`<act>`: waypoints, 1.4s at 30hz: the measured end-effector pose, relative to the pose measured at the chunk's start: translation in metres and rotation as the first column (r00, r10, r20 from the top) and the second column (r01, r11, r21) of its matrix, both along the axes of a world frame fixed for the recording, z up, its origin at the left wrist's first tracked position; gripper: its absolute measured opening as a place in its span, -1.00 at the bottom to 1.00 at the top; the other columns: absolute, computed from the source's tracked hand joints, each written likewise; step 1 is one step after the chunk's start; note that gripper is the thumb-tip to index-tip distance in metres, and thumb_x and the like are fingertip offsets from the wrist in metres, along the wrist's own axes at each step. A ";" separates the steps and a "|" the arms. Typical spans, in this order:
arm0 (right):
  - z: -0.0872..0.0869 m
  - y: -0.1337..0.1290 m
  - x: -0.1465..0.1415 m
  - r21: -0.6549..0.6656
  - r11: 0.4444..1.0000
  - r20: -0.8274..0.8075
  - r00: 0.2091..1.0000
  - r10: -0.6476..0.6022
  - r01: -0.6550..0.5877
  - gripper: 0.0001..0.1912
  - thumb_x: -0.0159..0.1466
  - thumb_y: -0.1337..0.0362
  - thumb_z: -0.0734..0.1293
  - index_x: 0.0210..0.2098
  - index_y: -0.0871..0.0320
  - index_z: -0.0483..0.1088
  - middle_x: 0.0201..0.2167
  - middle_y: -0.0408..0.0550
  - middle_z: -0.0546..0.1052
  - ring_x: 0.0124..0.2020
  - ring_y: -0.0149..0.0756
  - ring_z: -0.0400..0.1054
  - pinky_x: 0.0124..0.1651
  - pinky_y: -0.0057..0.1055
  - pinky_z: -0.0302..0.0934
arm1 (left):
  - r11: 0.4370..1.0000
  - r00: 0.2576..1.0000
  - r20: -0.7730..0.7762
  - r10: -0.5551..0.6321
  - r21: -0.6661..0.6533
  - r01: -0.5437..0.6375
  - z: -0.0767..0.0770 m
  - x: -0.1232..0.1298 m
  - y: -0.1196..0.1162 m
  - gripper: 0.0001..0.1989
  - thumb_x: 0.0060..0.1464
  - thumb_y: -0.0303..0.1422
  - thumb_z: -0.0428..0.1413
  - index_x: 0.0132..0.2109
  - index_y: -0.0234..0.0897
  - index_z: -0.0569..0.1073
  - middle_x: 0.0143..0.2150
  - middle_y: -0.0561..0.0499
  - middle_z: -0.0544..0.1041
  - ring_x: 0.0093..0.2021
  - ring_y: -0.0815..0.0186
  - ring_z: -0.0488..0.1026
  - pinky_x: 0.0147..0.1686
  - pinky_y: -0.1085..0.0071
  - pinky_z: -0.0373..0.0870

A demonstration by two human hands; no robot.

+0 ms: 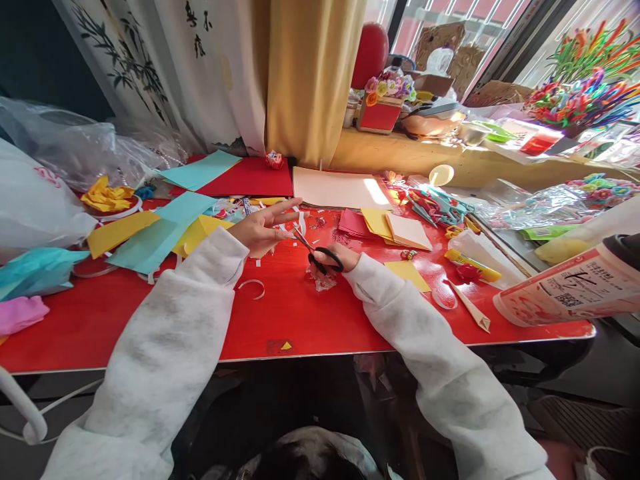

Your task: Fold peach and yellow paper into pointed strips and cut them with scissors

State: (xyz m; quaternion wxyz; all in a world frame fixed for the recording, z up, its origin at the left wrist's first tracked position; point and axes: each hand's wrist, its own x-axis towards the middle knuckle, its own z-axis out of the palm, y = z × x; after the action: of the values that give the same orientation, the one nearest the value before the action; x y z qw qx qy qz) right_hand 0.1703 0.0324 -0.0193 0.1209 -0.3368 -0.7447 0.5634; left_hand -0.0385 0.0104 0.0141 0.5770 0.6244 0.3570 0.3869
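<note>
Black-handled scissors [327,259] are in my right hand [345,256], whose fingers wrap round the handle loops. Their blades point up and left, the tips close to the fingers of my left hand [263,228]. That left hand reaches over the table with its fingers stretched and apart. A thin white strip [303,223] shows just beyond its fingertips; I cannot tell whether it touches them. Under the right hand lies a small crumpled clear piece [325,283]. A curved white strip [253,288] rests on the red table [300,327], nearer to me.
Blue paper [160,237] and yellow paper [123,233] lie left, near a yellow paper flower [107,195]. Pink and yellow squares [407,230] sit right of centre. A large paper cup [570,283] leans at the right edge. Several tools [435,203] are heaped behind.
</note>
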 end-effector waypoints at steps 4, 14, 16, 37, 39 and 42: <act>0.001 -0.001 0.002 -0.015 1.000 -0.002 1.000 0.006 -0.006 -0.30 -0.10 -0.31 0.21 -0.62 0.31 0.39 -0.79 -0.11 0.35 -0.77 -0.54 0.15 -0.70 -0.56 -0.01 | 0.997 0.999 0.012 -0.049 -0.061 0.050 0.000 0.004 -0.004 -0.25 -0.16 -0.47 0.20 0.20 -0.07 0.15 0.20 -0.10 0.23 0.02 0.17 0.35 -0.36 0.55 0.43; 0.003 0.001 0.004 0.007 0.997 -0.025 0.996 0.082 -0.082 -0.27 -0.08 -0.34 0.16 -0.63 0.31 0.36 -0.77 -0.07 0.37 -0.75 -0.50 0.21 -0.70 -0.55 0.01 | 0.991 0.992 -0.055 -0.113 -0.077 0.109 0.000 0.000 -0.004 -0.23 -0.16 -0.45 0.21 0.20 0.02 0.12 0.20 -0.08 0.23 0.02 0.16 0.36 -0.27 0.44 0.43; 0.003 0.004 0.005 -0.005 0.994 -0.016 0.994 0.105 -0.105 -0.26 -0.09 -0.34 0.15 -0.62 0.31 0.37 -0.76 -0.08 0.38 -0.76 -0.50 0.20 -0.71 -0.56 0.01 | 0.987 0.988 -0.046 -0.147 -0.071 0.144 -0.002 0.000 -0.003 -0.24 -0.16 -0.44 0.21 0.19 0.03 0.13 0.20 -0.07 0.23 -0.02 0.17 0.38 -0.27 0.43 0.43; 0.011 -0.002 0.019 -0.050 0.988 -0.002 0.990 0.144 -0.144 -0.42 -0.14 -0.20 0.32 -0.74 0.27 0.34 -0.86 -0.16 0.27 -0.83 -0.55 0.09 -0.72 -0.55 -0.04 | 0.976 0.976 -0.119 -0.181 -0.148 0.162 -0.001 -0.003 -0.004 -0.26 -0.38 -0.45 0.30 0.07 -0.10 0.35 0.04 -0.14 0.42 0.03 0.01 0.34 -0.29 0.38 0.41; 0.012 -0.003 0.020 -0.048 0.984 0.012 0.985 0.170 -0.169 -0.44 -0.11 -0.18 0.33 -0.73 0.27 0.33 -0.86 -0.16 0.27 -0.83 -0.56 0.08 -0.72 -0.55 -0.03 | 0.954 0.957 -0.146 -0.251 -0.207 0.219 -0.001 -0.004 -0.003 -0.23 -0.38 -0.43 0.31 0.10 -0.12 0.31 -0.03 -0.15 0.47 -0.02 0.05 0.38 -0.27 0.38 0.40; 0.014 -0.003 0.021 -0.088 0.976 0.034 0.979 0.203 -0.199 -0.47 -0.10 -0.13 0.35 -0.72 0.29 0.33 -0.86 -0.17 0.28 -0.83 -0.56 0.09 -0.72 -0.55 -0.01 | 0.912 0.907 -0.200 -0.372 -0.262 0.316 -0.001 -0.008 -0.001 -0.19 -0.26 -0.42 0.27 0.19 -0.17 0.17 -0.11 -0.14 0.51 -0.06 0.18 0.41 -0.24 0.45 0.34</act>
State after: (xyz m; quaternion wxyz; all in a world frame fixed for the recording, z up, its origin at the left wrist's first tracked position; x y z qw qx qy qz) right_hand 0.1913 0.0296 -0.0051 0.0330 -0.2764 -0.7529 0.5964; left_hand -0.0463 0.0095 0.0128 0.6543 0.6519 0.3502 0.1558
